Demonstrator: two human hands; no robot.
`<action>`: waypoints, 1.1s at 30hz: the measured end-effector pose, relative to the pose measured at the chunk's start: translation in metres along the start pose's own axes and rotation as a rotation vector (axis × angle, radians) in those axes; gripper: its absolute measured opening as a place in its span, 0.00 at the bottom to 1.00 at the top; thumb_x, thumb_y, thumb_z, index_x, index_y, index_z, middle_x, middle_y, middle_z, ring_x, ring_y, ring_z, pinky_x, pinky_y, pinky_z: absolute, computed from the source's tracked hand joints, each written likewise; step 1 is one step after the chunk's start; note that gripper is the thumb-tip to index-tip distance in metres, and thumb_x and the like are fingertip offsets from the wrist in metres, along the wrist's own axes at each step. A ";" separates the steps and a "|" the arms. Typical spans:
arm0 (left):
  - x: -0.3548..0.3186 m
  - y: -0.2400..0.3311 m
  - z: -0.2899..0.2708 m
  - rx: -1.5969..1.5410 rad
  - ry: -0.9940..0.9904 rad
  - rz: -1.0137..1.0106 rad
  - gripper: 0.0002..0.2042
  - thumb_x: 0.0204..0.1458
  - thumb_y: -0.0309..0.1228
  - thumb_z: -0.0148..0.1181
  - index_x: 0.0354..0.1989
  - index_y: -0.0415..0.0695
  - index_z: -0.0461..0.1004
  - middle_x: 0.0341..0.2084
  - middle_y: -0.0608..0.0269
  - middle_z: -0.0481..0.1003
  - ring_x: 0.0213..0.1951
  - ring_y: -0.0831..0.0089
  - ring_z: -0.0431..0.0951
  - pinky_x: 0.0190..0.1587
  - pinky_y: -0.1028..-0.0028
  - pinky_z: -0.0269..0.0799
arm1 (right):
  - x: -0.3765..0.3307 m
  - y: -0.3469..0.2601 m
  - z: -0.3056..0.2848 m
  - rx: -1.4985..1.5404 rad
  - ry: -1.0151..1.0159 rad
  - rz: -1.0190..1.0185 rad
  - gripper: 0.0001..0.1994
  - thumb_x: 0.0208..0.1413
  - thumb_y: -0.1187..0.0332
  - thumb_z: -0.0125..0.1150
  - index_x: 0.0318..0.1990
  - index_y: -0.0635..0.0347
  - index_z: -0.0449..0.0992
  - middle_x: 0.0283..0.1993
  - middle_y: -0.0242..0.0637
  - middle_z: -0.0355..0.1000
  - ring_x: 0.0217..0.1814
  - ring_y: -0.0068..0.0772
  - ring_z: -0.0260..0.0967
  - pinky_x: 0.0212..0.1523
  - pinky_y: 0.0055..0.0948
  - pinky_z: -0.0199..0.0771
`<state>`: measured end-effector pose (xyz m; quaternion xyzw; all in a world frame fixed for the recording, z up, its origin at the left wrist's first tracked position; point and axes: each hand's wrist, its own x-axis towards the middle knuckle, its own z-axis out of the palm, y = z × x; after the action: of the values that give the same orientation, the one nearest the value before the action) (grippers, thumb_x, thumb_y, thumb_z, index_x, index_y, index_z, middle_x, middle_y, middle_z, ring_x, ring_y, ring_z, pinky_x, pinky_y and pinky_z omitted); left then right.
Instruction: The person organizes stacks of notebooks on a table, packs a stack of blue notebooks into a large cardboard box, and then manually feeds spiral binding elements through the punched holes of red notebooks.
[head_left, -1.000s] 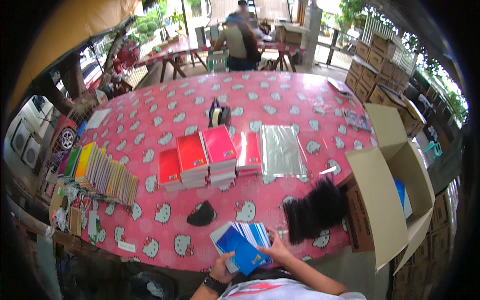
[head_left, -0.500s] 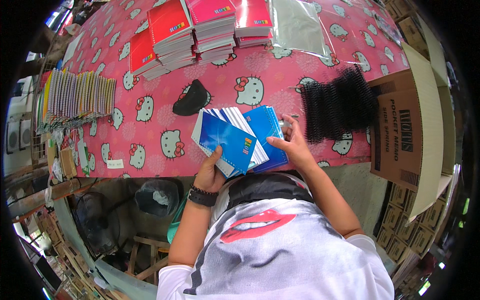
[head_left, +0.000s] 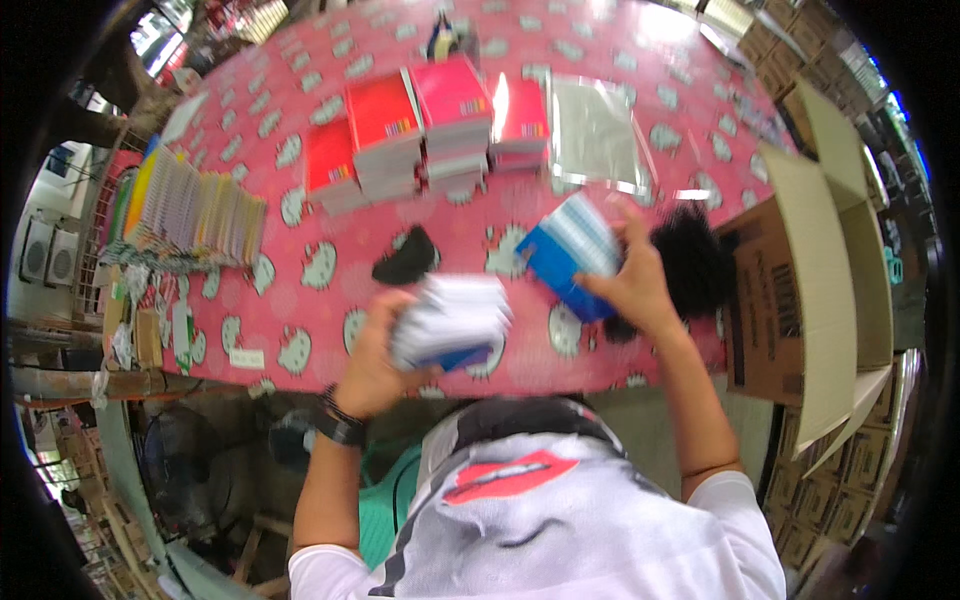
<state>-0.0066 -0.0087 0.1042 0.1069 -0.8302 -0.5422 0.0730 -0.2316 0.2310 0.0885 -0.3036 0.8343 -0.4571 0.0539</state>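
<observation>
Over the near part of the table, my left hand (head_left: pixel 372 365) is closed around a thick batch of memo notebooks (head_left: pixel 455 315). Their white page edges face up, blurred by motion, and a blue cover shows underneath. Apart from it, to the right, my right hand (head_left: pixel 637 285) grips a smaller batch of blue-covered memo notebooks (head_left: pixel 562 262), tilted, with a fanned pale blue and white edge on top. Just beyond the left batch lies a black half-round piece (head_left: pixel 405 256). Black spiral binding coils (head_left: pixel 688 262) lie beside my right hand, partly hidden by it.
Stacks of red and pink notebooks (head_left: pixel 383 115) stand farther back on the pink patterned table (head_left: pixel 320 265). Right of them lie clear plastic sheets (head_left: pixel 597 135). An open cardboard box (head_left: pixel 765 300) stands at the right edge, and a row of spiral-bound notebooks (head_left: pixel 190 215) at the left.
The blue notebooks held together before are now split between my hands, which have moved apart. The left batch has turned so its page edges show. The view has shifted too.
</observation>
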 end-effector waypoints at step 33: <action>0.052 0.018 0.088 1.007 -0.600 0.337 0.52 0.31 0.49 0.67 0.66 0.52 0.42 0.66 0.48 0.38 0.67 0.50 0.35 0.59 0.37 0.31 | -0.062 0.042 0.044 0.325 -0.177 -0.092 0.45 0.43 0.57 0.67 0.65 0.60 0.46 0.65 0.46 0.50 0.67 0.41 0.47 0.62 0.40 0.50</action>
<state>-0.0800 0.0630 0.0859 -0.1620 -0.9744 -0.0703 -0.1390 -0.1838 0.2497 0.0181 -0.3680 0.7268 -0.5591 0.1542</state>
